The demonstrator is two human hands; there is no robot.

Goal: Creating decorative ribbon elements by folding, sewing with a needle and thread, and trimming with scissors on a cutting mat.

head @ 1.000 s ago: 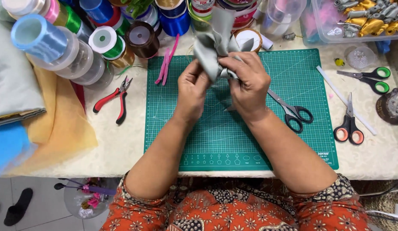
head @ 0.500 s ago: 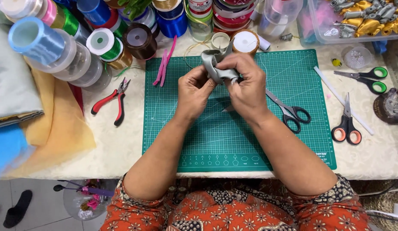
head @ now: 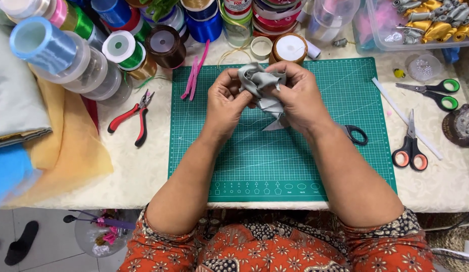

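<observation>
We judge the folding step in hand: our left hand (head: 225,103) and right hand (head: 300,95) both pinch the crumpled grey satin ribbon (head: 263,88) above the green cutting mat (head: 282,151), which needs careful gathering.

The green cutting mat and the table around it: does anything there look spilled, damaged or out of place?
Nothing looks spilled or damaged. Both hands, left hand and right hand, hold the grey ribbon above the cutting mat. The only slight oddity: black-handled scissors lie half hidden under the right forearm.
</observation>
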